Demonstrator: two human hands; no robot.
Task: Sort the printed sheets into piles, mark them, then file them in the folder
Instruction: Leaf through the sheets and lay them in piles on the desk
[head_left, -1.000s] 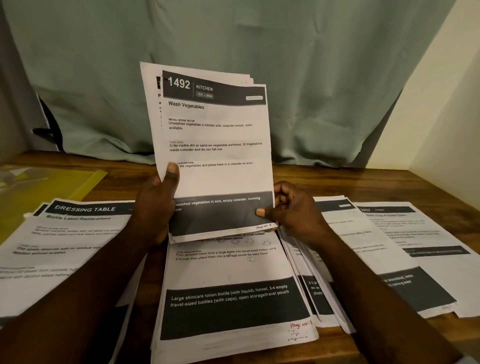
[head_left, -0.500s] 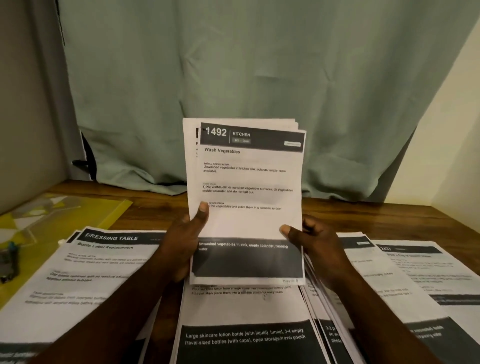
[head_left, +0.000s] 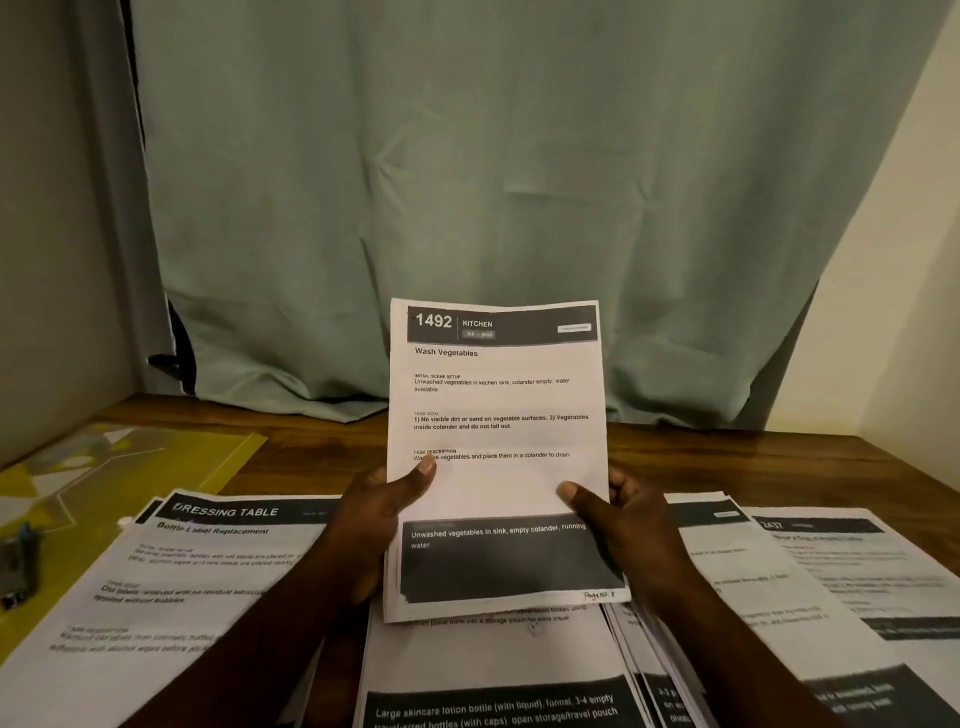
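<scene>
Four piles of sheets lie on the table (head_left: 779, 462): the centre pile (head_left: 493, 654) just below the held stack (head_left: 498, 415), the left pile (head_left: 197, 571) to its left, and two to its right, the fanned pile (head_left: 727, 571) nearer and the flat pile (head_left: 857, 571) beyond. Two hands grasp the stack upright by its lower sides, left hand (head_left: 374, 525) and right hand (head_left: 623, 525) each with a thumb on the front sheet, headed 1492 Kitchen. One yellow folder (head_left: 156, 467) lies farther left of the stack, with one small blurred object (head_left: 18, 561) on it. One curtain (head_left: 493, 182) hangs behind the stack.
</scene>
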